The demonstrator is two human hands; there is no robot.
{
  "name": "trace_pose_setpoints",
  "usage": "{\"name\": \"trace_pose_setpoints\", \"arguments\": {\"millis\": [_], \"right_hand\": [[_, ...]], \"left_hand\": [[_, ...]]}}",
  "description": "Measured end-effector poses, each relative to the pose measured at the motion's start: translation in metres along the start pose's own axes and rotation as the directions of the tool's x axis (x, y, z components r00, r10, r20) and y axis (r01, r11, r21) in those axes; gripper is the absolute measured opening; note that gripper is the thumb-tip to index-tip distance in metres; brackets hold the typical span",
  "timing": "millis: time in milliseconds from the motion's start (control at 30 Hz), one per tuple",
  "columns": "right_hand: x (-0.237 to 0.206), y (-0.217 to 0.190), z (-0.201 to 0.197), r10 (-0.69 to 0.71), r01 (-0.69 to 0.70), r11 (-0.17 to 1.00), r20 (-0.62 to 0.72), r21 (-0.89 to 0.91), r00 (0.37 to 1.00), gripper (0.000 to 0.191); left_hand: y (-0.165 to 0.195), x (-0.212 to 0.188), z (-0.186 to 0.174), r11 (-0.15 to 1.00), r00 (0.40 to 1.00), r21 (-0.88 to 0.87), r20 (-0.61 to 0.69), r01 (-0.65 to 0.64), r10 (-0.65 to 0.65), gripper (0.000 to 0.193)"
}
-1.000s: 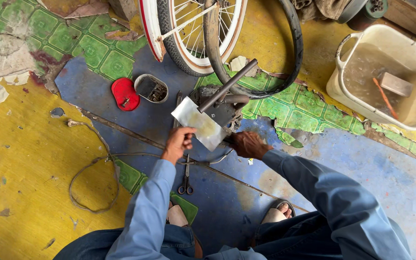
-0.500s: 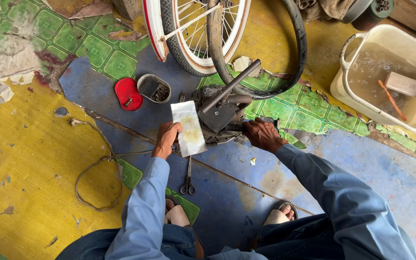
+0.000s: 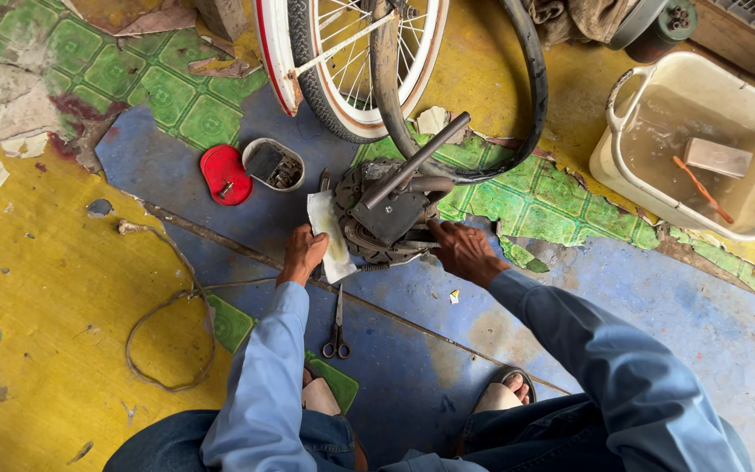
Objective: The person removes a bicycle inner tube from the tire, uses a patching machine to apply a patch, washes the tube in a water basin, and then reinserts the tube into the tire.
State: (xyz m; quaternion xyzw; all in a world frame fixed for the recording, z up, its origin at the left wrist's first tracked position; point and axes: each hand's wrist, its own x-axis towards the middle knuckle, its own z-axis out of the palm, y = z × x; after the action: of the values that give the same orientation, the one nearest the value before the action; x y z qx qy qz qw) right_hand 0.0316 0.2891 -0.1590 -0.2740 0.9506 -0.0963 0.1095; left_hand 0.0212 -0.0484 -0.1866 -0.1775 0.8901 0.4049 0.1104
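The floor [image 3: 63,288] is worn sheet covering, patched in peeling yellow, blue and green tile pattern, and the person sits on it with legs spread, sandalled feet showing near the bottom edge.

In the middle of the scene stands a dark metal press [image 3: 391,214] with a long bar handle slanting up to the right. A black inner tube [image 3: 530,96] loops from it toward the far side, where a bicycle wheel [image 3: 351,61] with a white rim stands upright.

The left hand [image 3: 303,253] is curled around the near end of a pale flat sheet [image 3: 329,236], fingers closed on its edge; the sheet lies against the left side of the press. The right hand [image 3: 465,253] rests on the right near side of the press, fingers spread and pressing on the metal, holding nothing that can be made out.

Just near the left hand, a pair of scissors [image 3: 337,328] lies on the blue patch, blades pointing far. Left and far of the press sit a red lid [image 3: 225,175] and, beside it, a small open tin [image 3: 273,163] of small parts. A loop of cord [image 3: 168,323] trails across the yellow floor on the left.

On the far right stands a cream plastic basin [image 3: 631,175] of murky water, with a block and an orange stick in it.
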Motion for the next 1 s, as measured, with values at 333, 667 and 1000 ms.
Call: {"name": "trace_pose_setpoints", "arguments": {"millis": [333,667,1000], "right_hand": [[0.004,0.015,0.019,-0.077,0.081,0.996,-0.096,0.047,0.992,0.027],[0.01,0.023,0.022,-0.113,0.124,0.989,-0.116,0.085,0.987,0.029],[0.014,0.023,0.034,-0.094,0.097,0.994,-0.088,0.041,0.992,0.031]], "left_hand": [[-0.008,0.02,0.005,0.99,0.998,0.141,-0.057,0.031,-0.023,0.028],[-0.036,0.042,0.003,0.99,0.988,-0.039,-0.059,0.139,-0.141,0.037],[-0.021,0.052,0.022,0.994,0.996,-0.113,0.081,-0.013,0.022,0.029]]}}
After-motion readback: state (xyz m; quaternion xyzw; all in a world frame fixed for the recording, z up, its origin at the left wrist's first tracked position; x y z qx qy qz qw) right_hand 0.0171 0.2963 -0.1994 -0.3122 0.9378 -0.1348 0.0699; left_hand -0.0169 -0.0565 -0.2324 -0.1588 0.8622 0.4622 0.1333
